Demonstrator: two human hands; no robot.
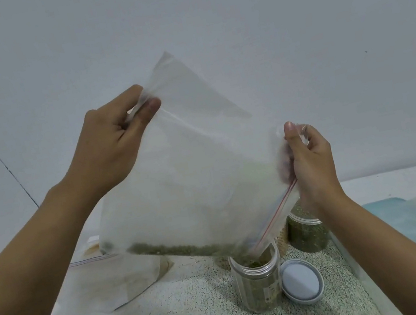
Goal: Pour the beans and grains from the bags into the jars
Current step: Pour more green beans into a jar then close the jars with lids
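Observation:
A large clear zip bag [189, 166] hangs tilted in the air, its red-striped mouth down at the lower right. My left hand [112, 143] pinches the bag's upper left corner. My right hand [311, 164] pinches the bag's edge near the zip strip. A thin band of green beans [178, 248] lies along the bag's lowest edge and runs into the open clear jar [257, 284] below. That jar stands upright on the speckled mat and holds green beans.
A grey lid [301, 282] lies upside down right of the jar. A second jar [307, 231] with green beans stands behind it. Emptied zip bags [117, 279] lie at the left. A pale blue sheet [412, 221] lies at the right on the white table.

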